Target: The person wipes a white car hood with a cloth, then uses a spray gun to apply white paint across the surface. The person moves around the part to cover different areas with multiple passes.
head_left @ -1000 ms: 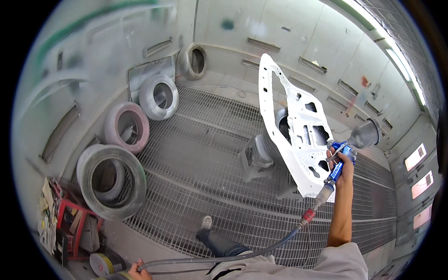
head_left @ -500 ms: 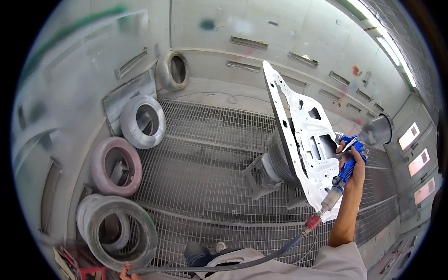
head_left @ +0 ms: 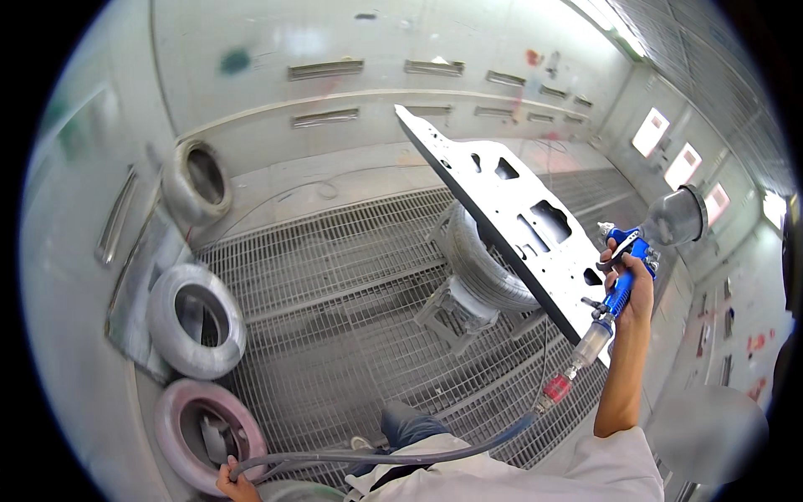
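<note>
My right hand (head_left: 634, 289) is wrapped round the grip of a blue spray gun (head_left: 621, 294), with fingers at its trigger. On top of the gun is a translucent grey paint cup (head_left: 676, 219); its nozzle points left, over the right end of a white vehicle body panel (head_left: 495, 201). The panel has several cut-out openings and lies tilted on a tyre (head_left: 481, 251). From the gun's handle a clear filter and red coupling (head_left: 556, 386) lead into a grey air hose (head_left: 393, 458). At the lower left, my left hand (head_left: 237, 484) is closed on that hose.
The tyre sits on a metal stand (head_left: 458, 311) over the grated floor (head_left: 326, 309). Along the left wall stand a pinkish tyre (head_left: 171, 418), a grey-white tyre (head_left: 161, 322), a flat board (head_left: 125, 309) and another tyre (head_left: 174, 184). A thin cable (head_left: 284, 194) runs near the back wall.
My view has swung right, so the panel and the tyres sit further left. The spray gun now stands at the panel's right end. Both hands keep their holds.
</note>
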`<action>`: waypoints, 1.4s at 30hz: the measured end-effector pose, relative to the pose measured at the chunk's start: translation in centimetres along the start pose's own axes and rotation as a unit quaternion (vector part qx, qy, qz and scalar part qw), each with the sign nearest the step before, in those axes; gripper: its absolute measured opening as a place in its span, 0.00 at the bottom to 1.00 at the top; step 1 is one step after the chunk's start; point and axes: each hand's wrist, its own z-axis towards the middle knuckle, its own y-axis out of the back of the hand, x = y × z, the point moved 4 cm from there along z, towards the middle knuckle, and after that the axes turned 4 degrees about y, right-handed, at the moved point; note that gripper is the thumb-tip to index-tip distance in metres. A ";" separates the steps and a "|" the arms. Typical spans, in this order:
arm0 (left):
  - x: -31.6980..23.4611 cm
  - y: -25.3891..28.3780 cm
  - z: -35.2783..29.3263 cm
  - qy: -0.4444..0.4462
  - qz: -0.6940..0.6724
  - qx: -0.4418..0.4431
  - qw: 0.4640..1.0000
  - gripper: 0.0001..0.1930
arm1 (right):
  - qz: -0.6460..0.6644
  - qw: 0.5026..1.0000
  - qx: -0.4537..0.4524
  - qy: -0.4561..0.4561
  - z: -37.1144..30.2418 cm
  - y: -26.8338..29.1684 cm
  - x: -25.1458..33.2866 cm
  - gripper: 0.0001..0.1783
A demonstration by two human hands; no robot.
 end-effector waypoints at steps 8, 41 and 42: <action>-0.8 -13.3 18.4 -0.012 0.004 0.095 0.995 0.24 | -0.018 0.995 -0.071 0.062 7.3 -10.0 -7.9 0.20; -7.9 -48.1 53.0 -0.051 -0.072 0.468 0.879 0.14 | -0.003 0.988 -0.106 -0.108 30.2 -35.2 -26.1 0.16; -7.8 -48.8 52.5 -0.052 -0.081 0.485 0.869 0.14 | -0.005 0.985 -0.134 -0.107 28.2 -34.9 -25.2 0.17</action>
